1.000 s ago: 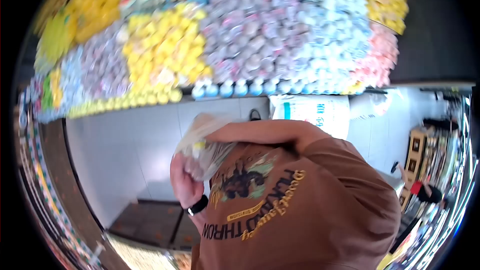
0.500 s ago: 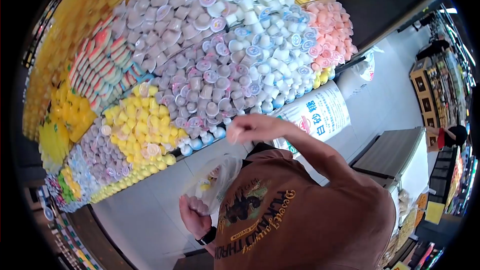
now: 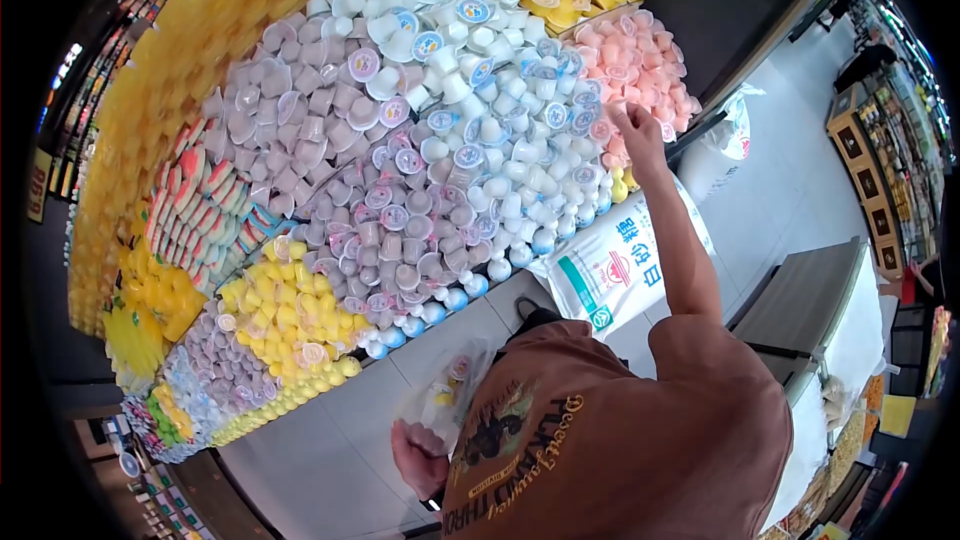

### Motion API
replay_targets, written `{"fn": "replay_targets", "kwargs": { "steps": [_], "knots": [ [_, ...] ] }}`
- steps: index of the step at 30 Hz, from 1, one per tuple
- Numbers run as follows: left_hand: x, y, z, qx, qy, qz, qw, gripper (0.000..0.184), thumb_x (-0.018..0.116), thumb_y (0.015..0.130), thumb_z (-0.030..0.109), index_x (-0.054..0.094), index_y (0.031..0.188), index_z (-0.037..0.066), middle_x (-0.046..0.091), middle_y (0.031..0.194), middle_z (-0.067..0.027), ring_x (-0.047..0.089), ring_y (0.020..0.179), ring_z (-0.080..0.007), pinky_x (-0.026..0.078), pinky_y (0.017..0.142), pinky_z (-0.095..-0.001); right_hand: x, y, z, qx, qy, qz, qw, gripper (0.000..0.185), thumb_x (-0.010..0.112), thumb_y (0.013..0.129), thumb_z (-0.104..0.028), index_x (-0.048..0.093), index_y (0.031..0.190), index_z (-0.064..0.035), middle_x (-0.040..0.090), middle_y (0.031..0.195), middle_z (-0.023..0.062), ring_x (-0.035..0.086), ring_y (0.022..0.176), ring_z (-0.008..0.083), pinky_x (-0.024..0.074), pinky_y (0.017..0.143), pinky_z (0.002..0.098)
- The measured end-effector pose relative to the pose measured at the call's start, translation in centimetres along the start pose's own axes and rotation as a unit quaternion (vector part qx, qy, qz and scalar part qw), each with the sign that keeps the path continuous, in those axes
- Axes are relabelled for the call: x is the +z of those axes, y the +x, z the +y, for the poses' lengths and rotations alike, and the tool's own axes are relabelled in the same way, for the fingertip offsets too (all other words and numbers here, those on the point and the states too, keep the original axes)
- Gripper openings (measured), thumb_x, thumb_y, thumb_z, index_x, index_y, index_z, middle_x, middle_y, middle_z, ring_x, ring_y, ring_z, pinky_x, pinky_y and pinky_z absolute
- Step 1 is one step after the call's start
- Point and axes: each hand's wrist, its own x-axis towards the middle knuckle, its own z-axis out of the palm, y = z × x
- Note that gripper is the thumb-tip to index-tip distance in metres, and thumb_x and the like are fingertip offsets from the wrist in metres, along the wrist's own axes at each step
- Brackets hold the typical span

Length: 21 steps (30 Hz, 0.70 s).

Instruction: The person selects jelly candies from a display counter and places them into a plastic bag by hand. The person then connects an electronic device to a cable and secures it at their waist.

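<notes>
My left hand (image 3: pixel 420 455) is closed on a clear plastic bag (image 3: pixel 448 387) with a few small cups inside, beside my brown shirt. My right hand (image 3: pixel 637 130) reaches over the front right of the display, fingers pinched on a small pink cup at the edge of the pink cups (image 3: pixel 645 65). To its left lie white and blue cups (image 3: pixel 510 140). Purple cups (image 3: pixel 375 230) and yellow cups (image 3: pixel 290 310) stretch farther left along the heaped display.
A white printed sack (image 3: pixel 610 270) leans below the display's front edge, with another white bag (image 3: pixel 725 145) to its right. Grey-topped bins (image 3: pixel 800 300) stand at the right. Shelves with wooden crates (image 3: pixel 865 180) are farther off. Tiled floor (image 3: pixel 340 450) shows below the display.
My right hand has moved up and to the right, from over the display's front edge to the pink cups. My left hand and the bag have shifted slightly lower and right in view.
</notes>
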Motion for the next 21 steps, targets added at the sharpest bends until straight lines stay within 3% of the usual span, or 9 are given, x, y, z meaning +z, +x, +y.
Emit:
{"fn": "replay_targets", "kwargs": {
  "steps": [5, 11, 14, 17, 21],
  "knots": [
    [0.4, 0.0, -1.9, -0.002, -0.01, 0.015, 1.0, 0.039, 0.047, 0.1, 0.029, 0.03, 0.067, 0.016, 0.024, 0.054, 0.0046, 0.023, 0.045, -0.009, 0.019, 0.042, -0.0274, -0.9, 8.2, -0.3, -0.038, -0.043, 0.085, 0.995, 0.033, 0.073, 0.085, -0.029, 0.063, 0.093, 0.0018, 0.051, 0.074, -0.0033, 0.044, 0.065, 0.0068, 0.0378, 0.056, 0.0234],
    [1.9, -0.7, -3.7, 0.014, -0.016, 0.019, 1.0, 0.04, 0.047, 0.1, 0.03, 0.03, 0.067, 0.016, 0.023, 0.054, 0.0045, 0.021, 0.044, -0.009, 0.018, 0.041, -0.0277, -0.1, 19.1, 1.0, -0.153, -0.182, 0.18, 0.955, 0.033, 0.073, 0.08, -0.027, 0.065, 0.095, 0.0009, 0.068, 0.086, 0.0095, 0.064, 0.077, 0.0192, 0.0508, 0.069, 0.0311],
    [2.1, -1.0, -4.3, 0.017, -0.005, 0.025, 1.0, 0.041, 0.048, 0.099, 0.031, 0.029, 0.067, 0.016, 0.024, 0.054, 0.0045, 0.022, 0.044, -0.009, 0.018, 0.041, -0.028, -0.9, 21.9, 3.0, -0.174, -0.254, 0.134, 0.942, 0.029, 0.072, 0.078, -0.022, 0.067, 0.099, -0.0026, 0.07, 0.095, 0.0142, 0.068, 0.086, 0.0254, 0.053, 0.077, 0.0351],
    [1.4, -0.8, -5.0, 0.02, -0.016, 0.041, 0.999, 0.042, 0.049, 0.099, 0.032, 0.028, 0.066, 0.016, 0.025, 0.053, 0.0043, 0.023, 0.044, -0.009, 0.019, 0.041, -0.0282, -0.8, 21.1, 1.8, -0.174, -0.314, 0.139, 0.923, 0.026, 0.069, 0.079, -0.019, 0.069, 0.102, -0.0072, 0.07, 0.094, 0.0136, 0.067, 0.086, 0.0263, 0.053, 0.078, 0.0356],
    [2.7, -0.8, -5.2, 0.023, 0.004, 0.052, 0.998, 0.041, 0.048, 0.099, 0.031, 0.029, 0.066, 0.016, 0.026, 0.052, 0.0044, 0.024, 0.043, -0.0089, 0.019, 0.041, -0.0285, -1.4, 21.2, 3.0, -0.22, -0.346, 0.093, 0.907, 0.023, 0.067, 0.083, -0.018, 0.069, 0.102, -0.0052, 0.07, 0.094, 0.0127, 0.068, 0.082, 0.0241, 0.0539, 0.075, 0.0324]
  ]
}}
